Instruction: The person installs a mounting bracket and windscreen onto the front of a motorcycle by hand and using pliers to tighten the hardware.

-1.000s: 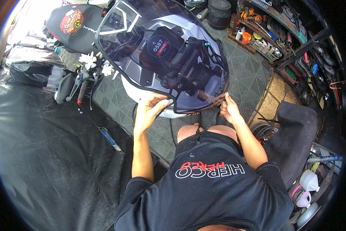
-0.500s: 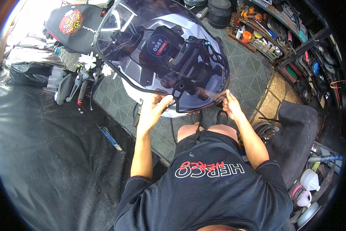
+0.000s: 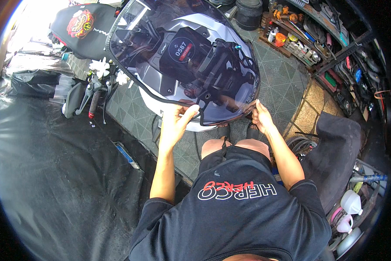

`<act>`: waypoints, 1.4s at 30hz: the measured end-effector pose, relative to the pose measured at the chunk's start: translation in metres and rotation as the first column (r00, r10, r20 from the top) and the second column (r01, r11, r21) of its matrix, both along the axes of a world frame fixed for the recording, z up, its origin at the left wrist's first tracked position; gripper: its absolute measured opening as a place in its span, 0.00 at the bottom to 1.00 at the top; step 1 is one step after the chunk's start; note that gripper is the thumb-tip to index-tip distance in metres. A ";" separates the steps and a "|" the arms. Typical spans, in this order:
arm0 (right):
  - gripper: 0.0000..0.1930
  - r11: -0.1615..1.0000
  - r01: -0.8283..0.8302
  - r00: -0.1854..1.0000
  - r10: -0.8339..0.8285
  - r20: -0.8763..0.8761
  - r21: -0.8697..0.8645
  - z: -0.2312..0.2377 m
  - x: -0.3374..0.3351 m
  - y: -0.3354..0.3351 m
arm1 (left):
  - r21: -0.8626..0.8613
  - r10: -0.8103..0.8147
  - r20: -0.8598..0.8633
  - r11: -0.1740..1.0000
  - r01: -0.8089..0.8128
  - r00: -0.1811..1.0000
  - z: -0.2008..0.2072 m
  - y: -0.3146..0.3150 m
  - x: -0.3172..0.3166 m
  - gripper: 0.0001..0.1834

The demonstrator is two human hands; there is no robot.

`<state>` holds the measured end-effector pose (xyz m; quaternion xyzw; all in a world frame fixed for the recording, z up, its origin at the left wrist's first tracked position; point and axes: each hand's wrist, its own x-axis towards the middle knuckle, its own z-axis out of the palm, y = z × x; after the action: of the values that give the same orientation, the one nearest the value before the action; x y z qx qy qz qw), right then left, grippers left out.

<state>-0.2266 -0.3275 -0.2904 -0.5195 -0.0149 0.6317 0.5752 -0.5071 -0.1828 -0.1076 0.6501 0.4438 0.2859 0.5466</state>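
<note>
A large tinted windscreen (image 3: 217,108) with black rubber trim along its edge lies over the white front fairing (image 3: 195,21) of a motorcycle. My left hand (image 3: 178,121) grips the trimmed edge at the near left, thumb on top and fingers curled underneath, partly hidden. At the near right, my right hand (image 3: 261,117) pinches the rim between thumb and fingers. Through the tint show a dark panel with a round sticker (image 3: 181,51) and a black bracket (image 3: 223,65). Whether the windscreen is fastened to the fairing I cannot tell.
A handlebar with a red-tipped lever (image 3: 93,102) and a black seat (image 3: 84,28) stand at the left. Black sheeting (image 3: 60,174) bears a blue cutter knife (image 3: 126,155). Shelves of tools and bottles (image 3: 299,39) line the far right. A dark padded piece (image 3: 334,148) sits at my right.
My left thumb has slid slightly up and right along the trimmed edge. Reflections on the windscreen have shifted as it tilts a little. My right hand keeps its pinch.
</note>
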 end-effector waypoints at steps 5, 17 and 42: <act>0.16 1.000 0.014 0.999 -0.013 0.033 -0.011 -0.004 -0.001 0.001 | -0.020 0.009 -0.022 1.000 -0.009 1.000 -0.009 0.002 -0.005 0.17; 0.16 0.999 0.050 0.997 -0.050 -0.058 0.009 0.000 -0.007 0.003 | 0.004 0.019 -0.030 1.000 -0.019 0.999 -0.005 0.002 -0.003 0.17; 0.15 0.724 -0.689 0.558 0.560 0.612 -0.034 0.102 -0.061 -0.099 | 0.011 0.036 -0.070 0.999 -0.035 0.997 0.005 -0.001 0.000 0.11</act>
<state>-0.2879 -0.4270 -0.1880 -0.5831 -0.4408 0.5976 0.3293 -0.5073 -0.1833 -0.1028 0.6543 0.4727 0.2747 0.5225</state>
